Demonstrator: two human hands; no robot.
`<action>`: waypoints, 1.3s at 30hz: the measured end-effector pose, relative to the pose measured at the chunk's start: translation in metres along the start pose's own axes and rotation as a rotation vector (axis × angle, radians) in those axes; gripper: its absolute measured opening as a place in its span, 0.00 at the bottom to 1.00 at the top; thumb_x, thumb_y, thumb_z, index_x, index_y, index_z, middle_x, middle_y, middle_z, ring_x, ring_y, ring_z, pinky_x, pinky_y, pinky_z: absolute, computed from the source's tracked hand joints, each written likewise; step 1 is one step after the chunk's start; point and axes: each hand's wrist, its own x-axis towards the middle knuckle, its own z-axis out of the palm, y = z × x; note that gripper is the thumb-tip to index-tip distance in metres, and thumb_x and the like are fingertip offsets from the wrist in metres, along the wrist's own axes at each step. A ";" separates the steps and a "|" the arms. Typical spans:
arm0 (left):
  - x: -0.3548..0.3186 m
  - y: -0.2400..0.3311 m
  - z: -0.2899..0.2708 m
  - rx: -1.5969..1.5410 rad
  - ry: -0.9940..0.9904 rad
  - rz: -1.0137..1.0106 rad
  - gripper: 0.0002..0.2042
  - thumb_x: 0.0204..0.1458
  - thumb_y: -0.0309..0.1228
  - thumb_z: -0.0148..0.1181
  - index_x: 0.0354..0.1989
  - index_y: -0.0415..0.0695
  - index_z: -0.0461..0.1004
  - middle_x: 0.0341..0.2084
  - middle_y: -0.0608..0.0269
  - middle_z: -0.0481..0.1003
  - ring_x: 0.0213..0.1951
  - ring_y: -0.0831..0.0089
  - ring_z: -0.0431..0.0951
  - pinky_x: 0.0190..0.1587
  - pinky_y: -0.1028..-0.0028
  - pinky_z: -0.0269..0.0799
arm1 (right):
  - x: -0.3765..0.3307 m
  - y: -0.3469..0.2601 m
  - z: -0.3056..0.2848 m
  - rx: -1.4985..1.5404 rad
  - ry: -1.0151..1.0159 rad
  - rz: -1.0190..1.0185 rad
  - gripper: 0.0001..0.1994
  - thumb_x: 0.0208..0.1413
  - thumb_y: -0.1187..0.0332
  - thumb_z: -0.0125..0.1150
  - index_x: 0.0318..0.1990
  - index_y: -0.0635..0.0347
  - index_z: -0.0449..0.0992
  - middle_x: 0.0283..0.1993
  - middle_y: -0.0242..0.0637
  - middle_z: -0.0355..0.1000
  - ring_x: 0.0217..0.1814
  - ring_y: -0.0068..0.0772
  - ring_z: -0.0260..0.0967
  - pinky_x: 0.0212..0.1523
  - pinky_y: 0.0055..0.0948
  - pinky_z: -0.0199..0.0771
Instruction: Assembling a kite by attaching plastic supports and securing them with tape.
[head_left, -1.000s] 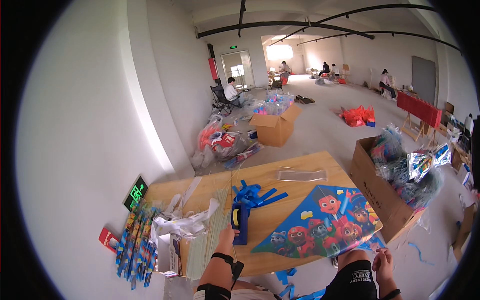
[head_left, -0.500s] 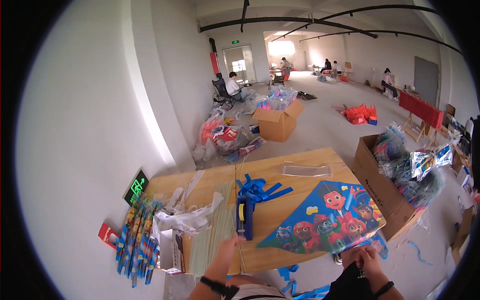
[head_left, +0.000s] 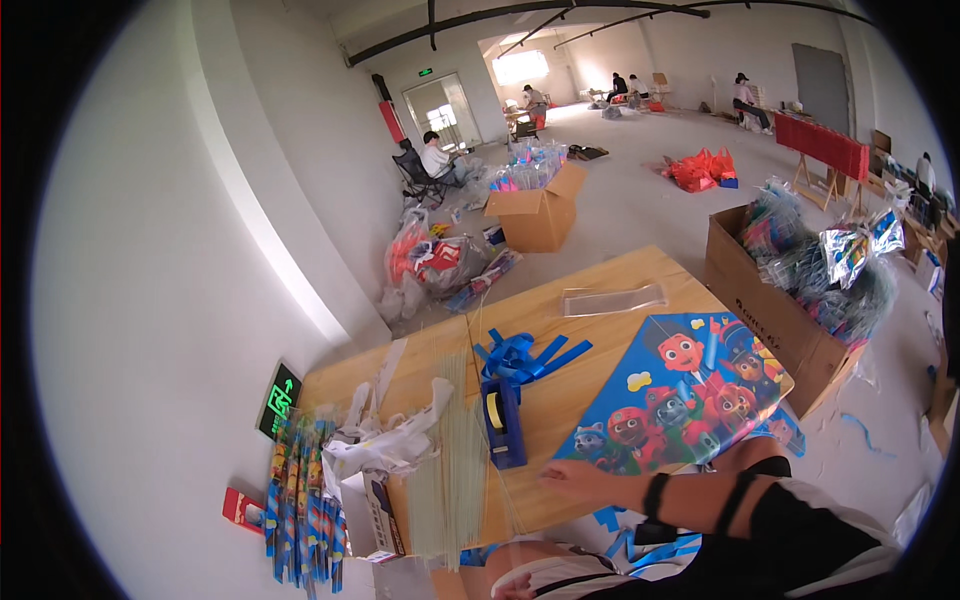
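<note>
A printed blue kite sheet (head_left: 690, 395) with cartoon figures lies flat across the table's right side. My right hand (head_left: 580, 481), wearing a dark band at the wrist, reaches in from the right to the sheet's lower left edge. Its fingers are smeared, and whether it holds anything is unclear. Only part of my left hand (head_left: 514, 588) shows low at the bottom edge, by my leg; its fingers are mostly cut off. Left of the sheet stands a blue tape dispenser (head_left: 503, 430) with yellow tape. Thin pale sticks (head_left: 445, 470) lie beside it.
Blue ribbon strips (head_left: 520, 355) and a clear plastic sleeve (head_left: 614, 299) lie farther back on the table (head_left: 560, 310). White plastic bags (head_left: 390, 445) and rolled printed packs (head_left: 303, 510) are at the left. A filled carton (head_left: 775, 330) stands beyond the right edge.
The view has turned, shifting the table contents. My left hand has dropped from beside the dispenser to the bottom edge. My right hand has moved left, from my body to the kite sheet.
</note>
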 end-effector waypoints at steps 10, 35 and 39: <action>-0.059 -0.015 -0.018 -0.060 0.083 -0.206 0.24 0.75 0.42 0.45 0.37 0.34 0.79 0.57 0.43 0.78 0.59 0.58 0.77 0.65 0.60 0.70 | 0.080 -0.021 0.070 0.462 0.163 0.344 0.19 0.68 0.49 0.62 0.40 0.58 0.78 0.32 0.29 0.74 0.32 0.21 0.69 0.34 0.26 0.70; -0.048 -0.038 -0.039 0.114 -0.054 -0.192 0.25 0.74 0.47 0.47 0.38 0.38 0.81 0.56 0.51 0.80 0.50 0.70 0.79 0.53 0.72 0.73 | 0.118 0.019 0.086 -0.039 0.506 0.390 0.15 0.57 0.58 0.71 0.37 0.64 0.85 0.33 0.47 0.82 0.35 0.49 0.81 0.40 0.44 0.78; -0.065 -0.032 -0.031 0.237 -0.096 -0.172 0.23 0.75 0.45 0.46 0.38 0.39 0.82 0.51 0.56 0.80 0.48 0.72 0.78 0.52 0.73 0.71 | 0.099 0.055 0.073 -0.312 0.154 0.143 0.15 0.59 0.57 0.69 0.34 0.63 0.85 0.32 0.46 0.82 0.33 0.44 0.80 0.41 0.43 0.78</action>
